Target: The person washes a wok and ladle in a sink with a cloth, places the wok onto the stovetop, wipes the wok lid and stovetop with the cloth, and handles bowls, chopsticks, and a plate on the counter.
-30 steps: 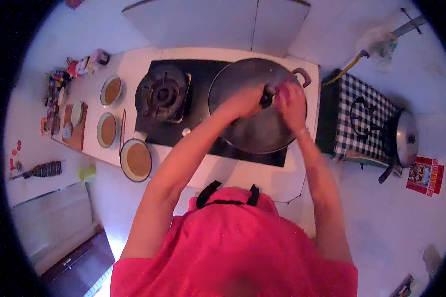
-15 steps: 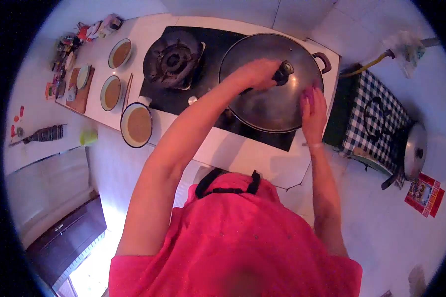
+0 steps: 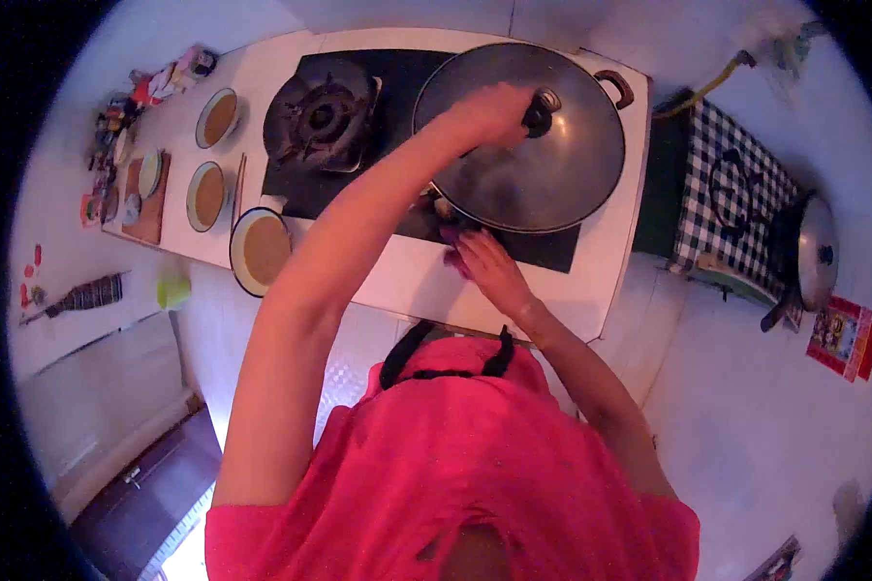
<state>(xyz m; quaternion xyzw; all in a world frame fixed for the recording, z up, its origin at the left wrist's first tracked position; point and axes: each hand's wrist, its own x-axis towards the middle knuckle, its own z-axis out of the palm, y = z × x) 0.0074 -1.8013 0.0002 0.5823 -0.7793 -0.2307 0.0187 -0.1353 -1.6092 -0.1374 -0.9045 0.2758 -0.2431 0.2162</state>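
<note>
A wide wok lid (image 3: 513, 184) covers the wok on the right burner. My left hand (image 3: 494, 114) is closed around the black knob (image 3: 539, 113) at its middle. Below the lid's near edge, my right hand (image 3: 492, 271) bunches a purple cloth (image 3: 458, 259) against the front of the black stove (image 3: 533, 252). Its fingers are bent over the cloth, close to the stove's control area, partly hidden by my left arm. A brown side handle (image 3: 614, 89) sticks out at the wok's far right.
The left burner (image 3: 320, 118) is bare. Several bowls of brownish liquid, including the nearest bowl (image 3: 262, 252), stand left of the stove beside chopsticks (image 3: 238, 189). A cutting board (image 3: 147, 218) lies farther left. A checkered cloth (image 3: 731, 194) covers something at the right.
My right hand, with the purple cloth, has moved from the lid's right edge to the stove's front, left and nearer to me. My left hand stays on the knob.
</note>
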